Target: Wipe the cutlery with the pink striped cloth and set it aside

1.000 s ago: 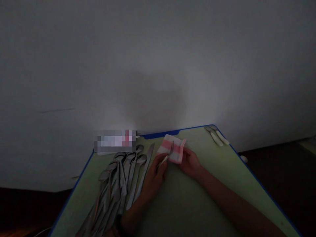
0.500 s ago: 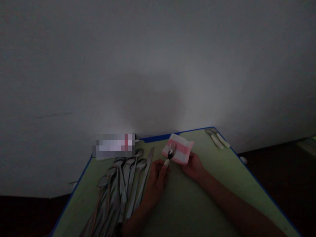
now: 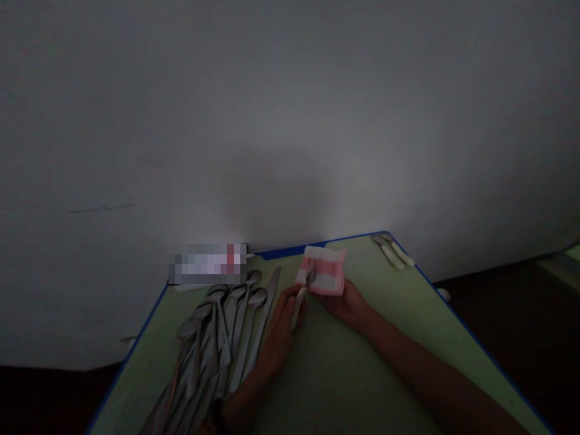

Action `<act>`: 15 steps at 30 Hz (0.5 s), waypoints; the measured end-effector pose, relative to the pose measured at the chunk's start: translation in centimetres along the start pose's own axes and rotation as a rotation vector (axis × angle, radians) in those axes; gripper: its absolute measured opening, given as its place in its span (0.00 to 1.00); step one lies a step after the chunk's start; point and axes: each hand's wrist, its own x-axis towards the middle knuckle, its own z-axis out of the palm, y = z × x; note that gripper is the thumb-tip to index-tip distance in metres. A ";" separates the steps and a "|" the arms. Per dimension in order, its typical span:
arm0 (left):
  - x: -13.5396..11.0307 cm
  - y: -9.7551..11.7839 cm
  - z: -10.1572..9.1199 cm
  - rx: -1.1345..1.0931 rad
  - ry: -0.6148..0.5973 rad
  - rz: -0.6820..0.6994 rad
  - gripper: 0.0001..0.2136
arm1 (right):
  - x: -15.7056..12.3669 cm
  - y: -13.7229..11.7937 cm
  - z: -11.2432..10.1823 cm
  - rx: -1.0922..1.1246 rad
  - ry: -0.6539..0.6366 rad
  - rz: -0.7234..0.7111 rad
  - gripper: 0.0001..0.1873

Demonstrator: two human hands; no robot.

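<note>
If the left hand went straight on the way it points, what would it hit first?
Probably the striped cloth in the right hand: the fork in the left hand overlaps it in view, though the dim picture leaves depth unclear.

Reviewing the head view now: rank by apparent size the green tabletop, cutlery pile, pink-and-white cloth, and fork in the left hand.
Largest to smallest:
1. Green tabletop
2. Cutlery pile, cut off by the bottom edge
3. Pink-and-white cloth
4. Fork, partly covered by the left hand
</note>
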 end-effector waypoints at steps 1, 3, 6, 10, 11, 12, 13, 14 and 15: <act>0.0 0.0 0.0 0.000 -0.008 -0.001 0.17 | 0.0 0.0 0.0 0.006 0.006 0.002 0.12; -0.1 0.2 0.2 0.039 -0.019 0.012 0.16 | 0.0 0.1 -0.2 0.001 0.019 0.011 0.12; -0.2 0.3 0.3 0.136 -0.005 0.081 0.13 | 0.0 0.1 -0.5 -0.026 0.025 0.059 0.11; -0.1 0.1 0.2 0.140 -0.041 0.145 0.09 | 0.0 -0.1 -0.8 -0.057 0.021 0.047 0.10; -0.1 0.1 0.2 0.123 -0.066 0.155 0.09 | 0.0 -0.1 -0.7 -0.065 0.014 0.033 0.10; -0.1 0.0 0.2 0.109 -0.094 0.165 0.10 | 0.1 -0.1 -0.7 -0.073 0.003 0.021 0.10; -0.1 0.0 0.2 0.101 -0.120 0.175 0.11 | 0.2 0.0 -0.6 -0.082 -0.007 0.012 0.10; -0.1 0.0 0.3 0.098 -0.140 0.181 0.11 | 0.3 0.2 -0.4 -0.086 -0.009 0.000 0.10; -0.1 0.1 0.3 0.096 -0.155 0.182 0.12 | 0.5 0.5 -0.2 -0.085 -0.003 -0.018 0.11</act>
